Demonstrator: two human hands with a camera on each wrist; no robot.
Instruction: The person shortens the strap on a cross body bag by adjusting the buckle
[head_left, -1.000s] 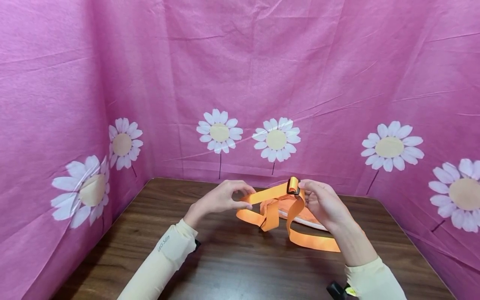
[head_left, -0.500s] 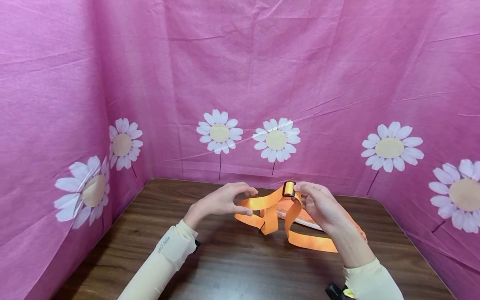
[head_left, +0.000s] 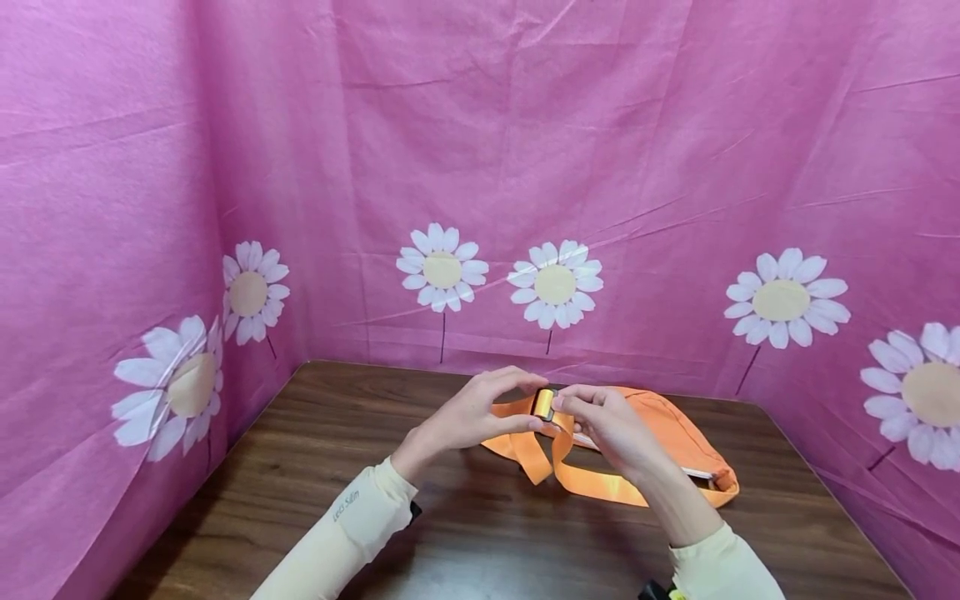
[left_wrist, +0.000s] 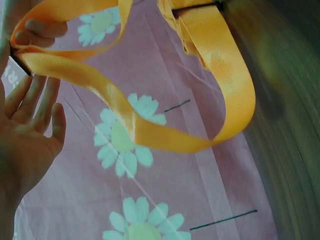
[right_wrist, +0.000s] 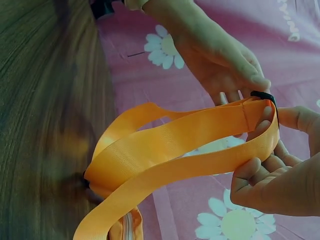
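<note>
Between my hands a black slider buckle (head_left: 544, 403) stands raised, threaded with orange webbing strap (head_left: 600, 485). My left hand (head_left: 476, 412) holds the buckle by its edges, thumb below and forefinger above. From the other side my right hand (head_left: 618, 433) pinches the strap right at the buckle; in the right wrist view, its fingers (right_wrist: 247, 170) curl about the webbing loop. The strap hangs in loose loops toward the table and joins an orange zippered bag (head_left: 667, 429), lying behind and partly hidden by the right hand. Another black strap fitting (left_wrist: 197, 7) shows in the left wrist view.
The hands work over a dark wood-grain table (head_left: 300, 467). A pink cloth backdrop (head_left: 480, 150) with white daisies stands along the table's back and both sides.
My right hand has brought the buckle left and lower. My left hand let go of the strap, opened its fingers, then took the buckle. More of the bag now shows.
</note>
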